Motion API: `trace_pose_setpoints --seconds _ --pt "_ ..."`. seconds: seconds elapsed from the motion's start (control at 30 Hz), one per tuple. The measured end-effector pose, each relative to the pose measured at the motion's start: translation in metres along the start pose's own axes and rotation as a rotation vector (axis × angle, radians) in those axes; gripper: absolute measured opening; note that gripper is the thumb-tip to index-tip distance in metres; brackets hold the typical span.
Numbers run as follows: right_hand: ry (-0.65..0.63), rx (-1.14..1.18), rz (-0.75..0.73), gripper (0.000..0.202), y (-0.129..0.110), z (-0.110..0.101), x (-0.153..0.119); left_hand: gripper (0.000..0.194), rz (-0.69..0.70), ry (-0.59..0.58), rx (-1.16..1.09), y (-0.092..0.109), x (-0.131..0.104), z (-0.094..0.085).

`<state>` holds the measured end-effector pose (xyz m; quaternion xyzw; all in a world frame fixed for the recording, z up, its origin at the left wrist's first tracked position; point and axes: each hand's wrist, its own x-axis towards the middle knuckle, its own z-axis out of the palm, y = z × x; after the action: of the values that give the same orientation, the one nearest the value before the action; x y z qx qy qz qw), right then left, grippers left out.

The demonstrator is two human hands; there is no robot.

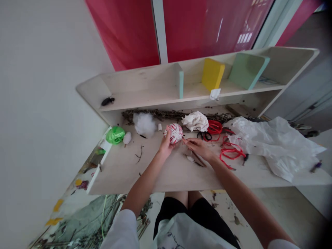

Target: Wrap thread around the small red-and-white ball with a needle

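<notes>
A ball wrapped in white and red strands [176,133] is held above the desk in my left hand [165,146], whose fingers curl round its left side and underside. At the ball's lower right edge, my right hand [199,147] has its fingertips pinched together. Something small and dark shows by those fingertips, too small to name. Below the right hand, brown sticks [199,159] and a small white wad of string [191,158] lie on the desktop. Black-handled scissors [204,136] rest just beyond the right hand.
White fluff [144,124], a green ball of plastic twine [115,135] and a thread spool [160,127] stand left. Crumpled white paper [195,121], red cord [230,152] and a plastic bag [277,145] lie right. A shelf [145,98] runs behind, above dry twigs [166,114].
</notes>
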<state>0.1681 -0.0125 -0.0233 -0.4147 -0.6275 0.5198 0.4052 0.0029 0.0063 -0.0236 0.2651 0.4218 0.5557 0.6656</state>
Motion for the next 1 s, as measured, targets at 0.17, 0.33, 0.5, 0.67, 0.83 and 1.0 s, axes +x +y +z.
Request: trace_pose_setpoints --seconds 0.17,0.33,0.5,0.67,0.83,1.0 --pt "0.035 0.003 0.015 0.043 -0.002 -0.001 0.001 0.053 -0.134 0.056 -0.239 0.015 -0.001 -0.004" --pt "0.095 0.031 0.05 0.042 0.003 -0.005 0.003 0.07 -0.192 -0.181 -0.305 0.025 -0.002 -0.016" --pt "0.149 0.074 0.079 0.047 0.01 -0.007 0.005 0.074 -0.284 -0.296 -0.312 0.031 -0.004 -0.019" --pt "0.18 0.222 0.118 0.048 0.01 -0.007 0.005 0.069 -0.376 -0.232 -0.342 0.029 -0.005 -0.014" --pt "0.178 0.261 0.128 0.048 0.008 -0.008 0.005 0.064 -0.367 -0.217 -0.351 0.026 -0.005 -0.012" --pt "0.111 0.185 0.131 0.046 0.008 -0.008 0.005 0.064 -0.285 -0.171 -0.347 0.025 -0.007 -0.008"
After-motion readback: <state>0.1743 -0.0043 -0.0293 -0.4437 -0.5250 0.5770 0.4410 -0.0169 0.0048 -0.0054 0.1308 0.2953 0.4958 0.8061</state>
